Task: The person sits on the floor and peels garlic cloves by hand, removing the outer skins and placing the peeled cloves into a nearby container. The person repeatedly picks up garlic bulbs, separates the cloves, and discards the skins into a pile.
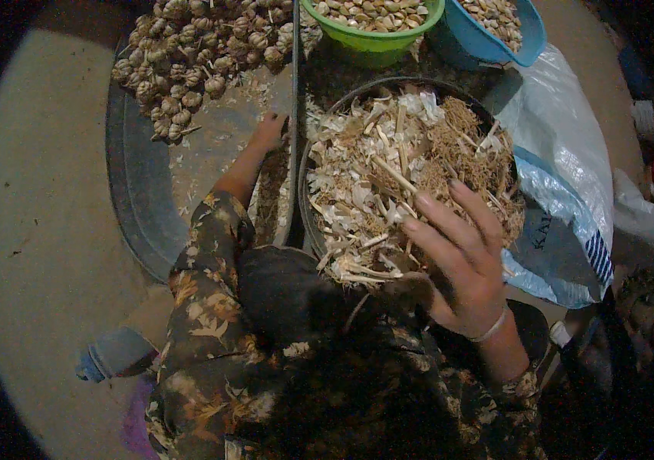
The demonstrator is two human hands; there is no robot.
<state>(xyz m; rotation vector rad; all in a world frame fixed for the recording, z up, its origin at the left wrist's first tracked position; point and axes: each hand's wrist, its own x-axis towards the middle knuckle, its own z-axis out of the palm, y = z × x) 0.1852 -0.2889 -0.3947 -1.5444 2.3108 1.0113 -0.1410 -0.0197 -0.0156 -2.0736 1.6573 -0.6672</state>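
My right hand (465, 253) is spread over the near right part of a round tub heaped with garlic skins (355, 178), dry stalks and brown root trimmings (453, 132). Its fingertips lie at a dry garlic stalk (394, 174); no grip on it shows. My left hand (272, 131) reaches down at the inner side of a wide grey metal basin (131, 184), beside its upright divider-like edge (294, 115). The fingers of that hand are partly hidden, and whether it holds anything cannot be seen. Whole garlic bulbs (189, 63) are piled in the basin beyond it.
A green plastic bowl (373, 40) of garlic cloves stands beyond the tub, with a blue plastic container (476, 37) of cloves to its right. A white and blue woven sack (568, 115) lies right of the tub. My blue-grey footwear (122, 351) shows at lower left.
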